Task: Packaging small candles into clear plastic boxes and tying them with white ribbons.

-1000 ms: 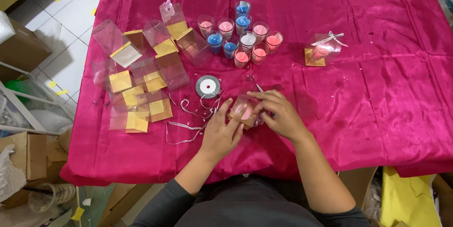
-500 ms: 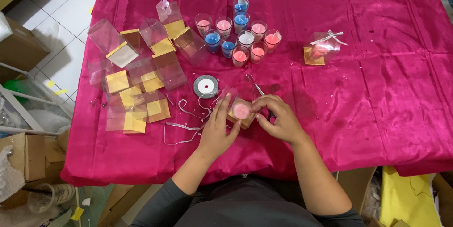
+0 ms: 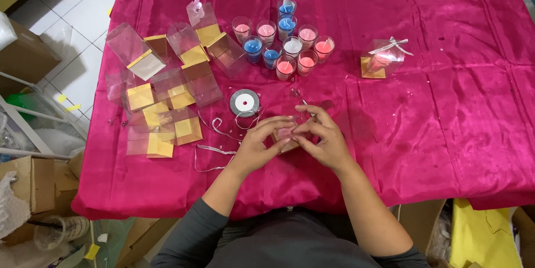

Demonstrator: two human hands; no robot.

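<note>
Both my hands close around a small clear box with a gold base and a pink candle inside [image 3: 286, 135], near the table's front edge. My left hand [image 3: 257, 145] grips its left side; my right hand [image 3: 321, 137] covers its top and right side, hiding most of it. A spool of silver ribbon [image 3: 244, 102] lies just behind my left hand, with loose silver ribbon strands [image 3: 214, 148] to the left. Scissors [image 3: 299, 98] lie just beyond my fingers.
A magenta cloth [image 3: 446, 106] covers the table. Several clear boxes with gold bases [image 3: 167, 95] crowd the left side. Several glass candles, pink, blue and white [image 3: 284, 45], stand at the back centre. A finished ribbon-tied box [image 3: 382, 59] sits at right. Cardboard boxes [image 3: 28, 184] stand on the floor at left.
My hands have closed further over the box, so the pink candle that showed between them is now mostly covered. The box stays in the same spot.
</note>
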